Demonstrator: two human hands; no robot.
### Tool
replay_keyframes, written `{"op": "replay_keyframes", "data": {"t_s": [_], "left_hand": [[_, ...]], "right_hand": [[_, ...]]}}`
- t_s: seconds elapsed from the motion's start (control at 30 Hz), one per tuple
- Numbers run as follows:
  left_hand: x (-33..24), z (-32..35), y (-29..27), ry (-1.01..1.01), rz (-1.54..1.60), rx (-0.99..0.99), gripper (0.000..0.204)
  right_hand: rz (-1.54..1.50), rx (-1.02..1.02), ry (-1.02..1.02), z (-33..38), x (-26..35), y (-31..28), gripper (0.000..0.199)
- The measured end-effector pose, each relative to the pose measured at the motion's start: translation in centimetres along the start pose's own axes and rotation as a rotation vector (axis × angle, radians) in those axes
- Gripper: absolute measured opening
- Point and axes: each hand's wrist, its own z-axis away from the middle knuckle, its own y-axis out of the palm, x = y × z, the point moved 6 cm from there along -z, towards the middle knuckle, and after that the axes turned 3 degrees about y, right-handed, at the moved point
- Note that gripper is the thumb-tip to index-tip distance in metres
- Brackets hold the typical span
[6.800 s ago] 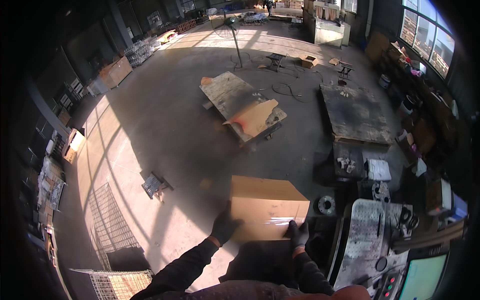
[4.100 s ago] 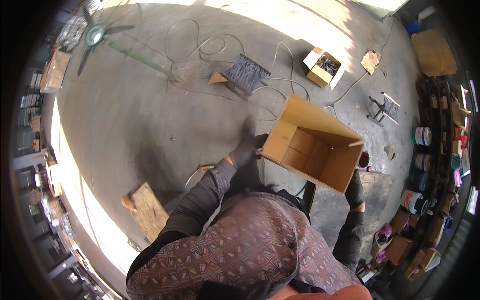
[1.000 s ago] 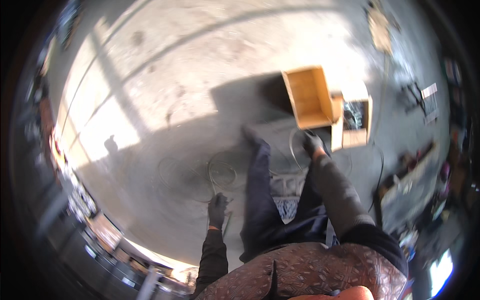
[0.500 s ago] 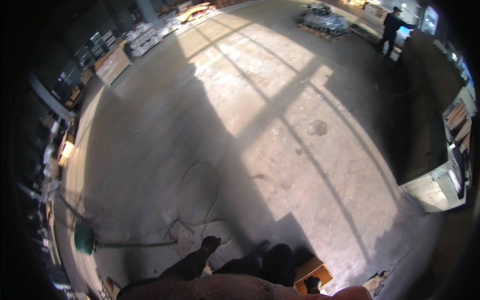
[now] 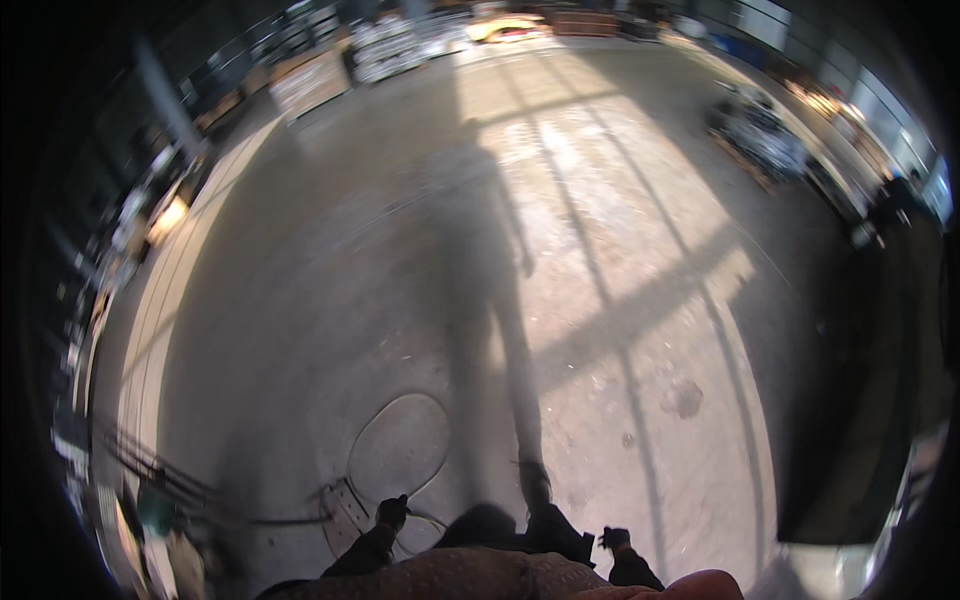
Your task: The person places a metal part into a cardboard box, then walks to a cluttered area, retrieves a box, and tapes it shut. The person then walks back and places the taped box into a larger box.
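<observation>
Both my hands wear dark gloves and hang low in front of my body. My left hand (image 5: 393, 512) looks curled closed, with nothing visible in it; it appears over the edge of a pale hose or cable loop (image 5: 400, 398) on the floor. Beside it lies a flat grey plate (image 5: 345, 508) with holes. My right hand (image 5: 614, 539) is off to the right of my legs, fingers slightly apart, holding nothing I can see. One of my legs (image 5: 535, 487) is stretched forward over the concrete floor.
A dark green rounded object (image 5: 157, 508) with a bar stands at the lower left. Wrapped goods on a pallet (image 5: 757, 138) sit far right; a wooden crate (image 5: 308, 84) and stacked goods (image 5: 388, 50) line the back left. A long dark box-like structure (image 5: 850, 400) edges the right.
My view has turned right and shifted forward. The right hand has come away from the open cardboard box, which is out of view now. My leg has stepped forward.
</observation>
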Motion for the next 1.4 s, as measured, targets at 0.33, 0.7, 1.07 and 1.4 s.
{"op": "replay_keyframes", "data": {"t_s": [0.33,0.7,1.07,1.4], "left_hand": [[-2.7,-11.9,4.4,-0.614,1.037,0.293,0.043],[-0.2,-72.2,-32.8,-0.458,1.09,-0.087,0.032],[1.7,-98.5,-48.2,-0.614,1.054,0.053,0.044],[4.3,-121.1,-55.2,-0.744,1.281,0.124,0.053]], "right_hand": [[-0.149,0.05,-0.778,-16.9,68.7,-19.1,0.037],[0.286,0.202,-0.12,-21.7,80.7,-10.3,0.031],[0.109,0.071,-0.204,-39.2,136.7,-13.1,0.013],[-0.132,0.303,-0.57,-53.1,201.2,-11.8,0.043]]}}
